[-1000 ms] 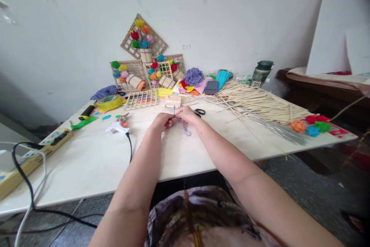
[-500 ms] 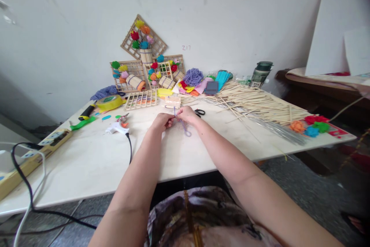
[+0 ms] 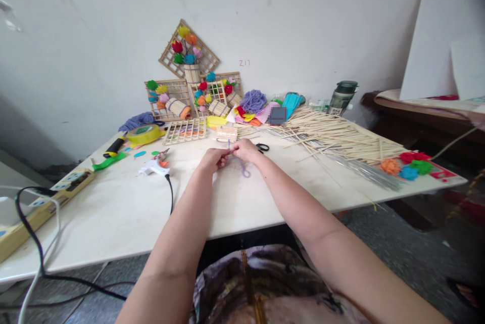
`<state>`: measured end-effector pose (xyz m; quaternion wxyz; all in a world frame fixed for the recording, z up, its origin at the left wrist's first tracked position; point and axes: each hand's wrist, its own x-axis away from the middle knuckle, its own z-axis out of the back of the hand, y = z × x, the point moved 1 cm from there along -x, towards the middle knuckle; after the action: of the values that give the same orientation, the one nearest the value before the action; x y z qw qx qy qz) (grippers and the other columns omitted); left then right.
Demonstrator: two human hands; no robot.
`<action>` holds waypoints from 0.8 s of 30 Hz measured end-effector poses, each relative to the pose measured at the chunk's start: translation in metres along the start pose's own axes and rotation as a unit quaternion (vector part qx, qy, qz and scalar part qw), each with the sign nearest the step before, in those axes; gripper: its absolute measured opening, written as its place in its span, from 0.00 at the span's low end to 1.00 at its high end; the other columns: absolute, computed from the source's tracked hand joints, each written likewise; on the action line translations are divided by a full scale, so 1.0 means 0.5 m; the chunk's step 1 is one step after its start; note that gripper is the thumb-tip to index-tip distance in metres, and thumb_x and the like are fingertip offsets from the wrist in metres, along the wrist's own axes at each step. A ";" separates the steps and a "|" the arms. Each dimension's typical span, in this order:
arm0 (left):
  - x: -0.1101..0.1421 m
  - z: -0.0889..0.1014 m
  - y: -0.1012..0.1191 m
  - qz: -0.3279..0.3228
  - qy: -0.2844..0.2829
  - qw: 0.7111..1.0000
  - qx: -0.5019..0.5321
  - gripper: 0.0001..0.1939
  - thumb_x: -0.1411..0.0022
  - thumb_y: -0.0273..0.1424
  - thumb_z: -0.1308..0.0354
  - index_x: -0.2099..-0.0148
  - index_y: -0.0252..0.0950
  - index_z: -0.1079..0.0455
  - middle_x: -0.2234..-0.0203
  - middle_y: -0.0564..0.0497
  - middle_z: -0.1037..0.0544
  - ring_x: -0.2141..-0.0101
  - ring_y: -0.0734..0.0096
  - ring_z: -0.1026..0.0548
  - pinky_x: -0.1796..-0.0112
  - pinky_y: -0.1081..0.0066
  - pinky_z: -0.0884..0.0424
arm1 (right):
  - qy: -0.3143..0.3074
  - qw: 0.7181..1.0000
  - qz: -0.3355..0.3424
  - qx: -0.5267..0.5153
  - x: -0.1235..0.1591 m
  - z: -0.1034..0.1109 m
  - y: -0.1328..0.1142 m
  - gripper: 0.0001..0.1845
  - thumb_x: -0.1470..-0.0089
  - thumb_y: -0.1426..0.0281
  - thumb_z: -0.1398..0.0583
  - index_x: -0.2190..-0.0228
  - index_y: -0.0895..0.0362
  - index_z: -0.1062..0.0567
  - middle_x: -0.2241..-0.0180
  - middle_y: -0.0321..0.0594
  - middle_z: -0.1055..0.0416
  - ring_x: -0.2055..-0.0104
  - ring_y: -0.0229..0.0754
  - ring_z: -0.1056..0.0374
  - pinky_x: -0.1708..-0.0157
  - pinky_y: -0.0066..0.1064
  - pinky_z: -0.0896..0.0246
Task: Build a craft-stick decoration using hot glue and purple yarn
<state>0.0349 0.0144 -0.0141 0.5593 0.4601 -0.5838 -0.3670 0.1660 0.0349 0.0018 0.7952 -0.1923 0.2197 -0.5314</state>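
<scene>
My left hand [image 3: 216, 158] and my right hand [image 3: 244, 150] meet fingertip to fingertip over the middle of the table, both pinching purple yarn [image 3: 245, 173]. One loose end of it curls on the tabletop below my right hand. Just beyond my fingers, the yarn runs up to a small bundle of short wooden sticks [image 3: 226, 134] lying flat. Black-handled scissors [image 3: 262, 148] lie right beside my right hand, partly covered by it. Left of my left hand rests a white glue gun [image 3: 154, 168] with a black cord.
Wooden lattices [image 3: 185, 131] with felt flowers stand at the back. Many thin sticks [image 3: 341, 134] and grey wires [image 3: 364, 171] spread over the right side. A yellow tape roll [image 3: 144, 134], a yellow-black cutter [image 3: 114, 147] and a power strip [image 3: 71, 182] are on the left. A ball of purple yarn [image 3: 253, 101] sits behind.
My fingers have drawn slightly closer together on the yarn, and the strand between them and the stick bundle looks shorter. Everything else stays in place.
</scene>
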 end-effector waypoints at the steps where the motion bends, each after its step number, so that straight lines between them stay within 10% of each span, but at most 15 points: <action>1: 0.000 -0.001 -0.001 -0.002 0.005 1.000 -0.004 0.12 0.51 0.22 0.38 0.81 0.30 0.38 0.90 0.56 0.38 0.89 0.85 0.44 0.87 0.79 0.52 | -0.001 1.000 0.000 0.005 0.000 0.001 0.000 0.13 0.56 0.73 0.40 0.67 0.51 0.19 0.67 0.34 0.23 0.64 0.39 0.30 0.71 0.24 0.45; 16: -0.004 -0.001 -0.005 -0.077 0.035 0.996 -0.018 0.11 0.49 0.26 0.38 0.77 0.33 0.39 0.90 0.59 0.40 0.91 0.87 0.48 0.86 0.78 0.56 | 0.017 0.992 -0.006 0.127 0.015 0.014 -0.020 0.13 0.54 0.71 0.40 0.64 0.54 0.21 0.59 0.45 0.24 0.56 0.49 0.30 0.62 0.30 0.40; 24: 0.002 0.002 -0.003 -0.081 0.042 0.996 -0.022 0.13 0.49 0.26 0.38 0.77 0.33 0.40 0.90 0.59 0.40 0.91 0.87 0.49 0.86 0.78 0.57 | 0.068 0.974 -0.119 0.181 0.003 0.030 0.014 0.19 0.51 0.72 0.42 0.56 0.64 0.26 0.56 0.58 0.29 0.53 0.50 0.33 0.58 0.33 0.40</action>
<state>0.0341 0.0131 -0.0155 0.5616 0.5085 -0.5123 -0.4043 0.1801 0.0373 0.0101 0.7312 -0.0335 0.1496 -0.6647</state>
